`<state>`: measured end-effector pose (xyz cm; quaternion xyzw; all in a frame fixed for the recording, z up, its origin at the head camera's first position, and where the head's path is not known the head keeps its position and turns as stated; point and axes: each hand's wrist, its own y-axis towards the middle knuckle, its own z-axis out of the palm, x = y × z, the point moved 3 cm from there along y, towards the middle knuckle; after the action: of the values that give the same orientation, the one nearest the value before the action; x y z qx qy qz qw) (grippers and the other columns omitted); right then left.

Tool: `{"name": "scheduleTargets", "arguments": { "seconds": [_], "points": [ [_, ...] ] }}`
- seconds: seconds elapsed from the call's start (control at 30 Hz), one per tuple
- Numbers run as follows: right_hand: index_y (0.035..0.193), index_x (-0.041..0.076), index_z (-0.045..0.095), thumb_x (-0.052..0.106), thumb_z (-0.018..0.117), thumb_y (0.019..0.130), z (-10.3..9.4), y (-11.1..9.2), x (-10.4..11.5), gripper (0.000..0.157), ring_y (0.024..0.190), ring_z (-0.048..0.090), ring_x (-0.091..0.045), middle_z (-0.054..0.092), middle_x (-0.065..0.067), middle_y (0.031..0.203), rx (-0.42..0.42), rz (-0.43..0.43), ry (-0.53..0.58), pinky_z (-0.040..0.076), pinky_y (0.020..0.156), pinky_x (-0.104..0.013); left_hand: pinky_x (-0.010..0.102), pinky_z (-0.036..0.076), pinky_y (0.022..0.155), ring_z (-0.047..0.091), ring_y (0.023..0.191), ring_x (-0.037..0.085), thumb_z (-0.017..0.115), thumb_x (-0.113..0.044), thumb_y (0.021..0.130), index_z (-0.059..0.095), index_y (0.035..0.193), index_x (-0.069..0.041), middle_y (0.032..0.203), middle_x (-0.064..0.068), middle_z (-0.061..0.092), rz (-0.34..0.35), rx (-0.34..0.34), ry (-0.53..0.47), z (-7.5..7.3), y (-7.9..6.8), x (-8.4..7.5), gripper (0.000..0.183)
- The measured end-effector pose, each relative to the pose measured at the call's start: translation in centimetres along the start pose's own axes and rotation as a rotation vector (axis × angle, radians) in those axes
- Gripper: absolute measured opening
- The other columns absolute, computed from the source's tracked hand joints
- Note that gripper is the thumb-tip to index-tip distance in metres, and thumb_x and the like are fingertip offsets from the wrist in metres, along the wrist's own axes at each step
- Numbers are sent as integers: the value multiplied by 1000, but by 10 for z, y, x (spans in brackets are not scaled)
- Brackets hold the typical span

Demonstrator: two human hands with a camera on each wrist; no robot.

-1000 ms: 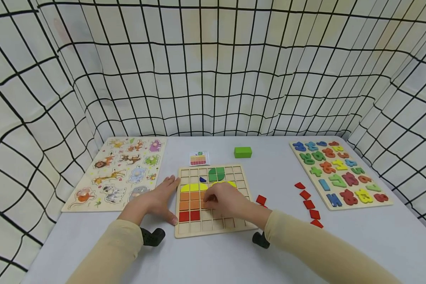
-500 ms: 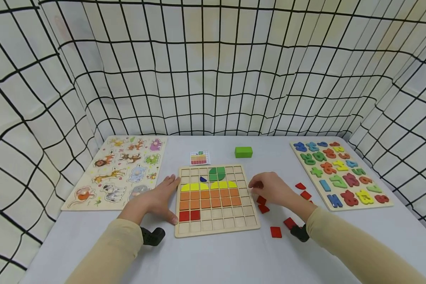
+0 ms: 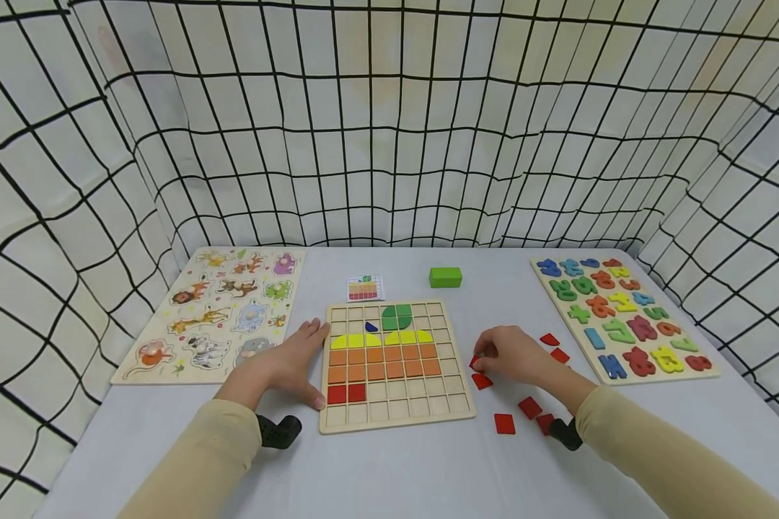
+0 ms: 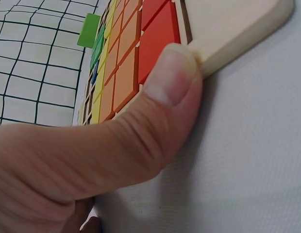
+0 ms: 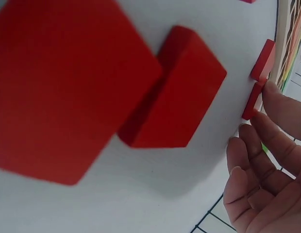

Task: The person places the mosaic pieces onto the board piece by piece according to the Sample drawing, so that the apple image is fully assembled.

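1. Head view: the right hand (image 3: pixel 513 355) pinches a small flat red tile (image 3: pixel 474 362), mostly covered, so its long axis cannot be told. The pale wooden grid board (image 3: pixel 396 411) lies at nine o'clock from this grip, near. Farther from the tile, the left hand (image 3: pixel 282 366) touches the board's nine o'clock edge, grasping nothing.
2. Left wrist view: its thumb (image 4: pixel 172 80) rests on the rim beside a red square (image 4: pixel 160 36).
3. Right wrist view: another red piece (image 5: pixel 264 60) sits at about one o'clock from the pinched tile, touching or nearly so.

Grid board (image 3: pixel 398 410), red tiles (image 3: pixel 504 424) on white table (image 3: pixel 376 476)

An animal puzzle (image 3: pixel 224 304) lies left of a green block (image 3: pixel 445 277).
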<state>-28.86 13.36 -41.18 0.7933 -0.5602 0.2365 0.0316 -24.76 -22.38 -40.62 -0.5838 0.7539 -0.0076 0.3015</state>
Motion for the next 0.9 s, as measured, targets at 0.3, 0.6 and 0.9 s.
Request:
{"name": "scheduleTargets", "arguments": {
  "seconds": [0.3,0.6,0.9],
  "points": [
    [98,10,70,9,77,90,-3,-1,2,11,82,57,-16,65,-1,87,-1,-12,-11,57,77,-31,62,16,127,5,158,45,97,-34,65,18,162,1,170,26,9,2,-3,-9,0,-1,0,130],
    [92,13,65,4,77,89,-4,-3,8,15,84,56,-16,64,1,86,-53,-54,46,56,77,-29,62,16,127,5,158,45,97,-33,66,18,162,1,170,26,9,-5,1,-12,0,-2,-1,129],
    [95,13,70,4,76,90,2,5,52,12,87,59,-15,65,2,90,-51,-146,146,58,81,-27,62,16,127,5,159,45,96,-35,66,18,162,0,170,26,9,-7,-1,-6,0,0,0,129]
  ]
}}
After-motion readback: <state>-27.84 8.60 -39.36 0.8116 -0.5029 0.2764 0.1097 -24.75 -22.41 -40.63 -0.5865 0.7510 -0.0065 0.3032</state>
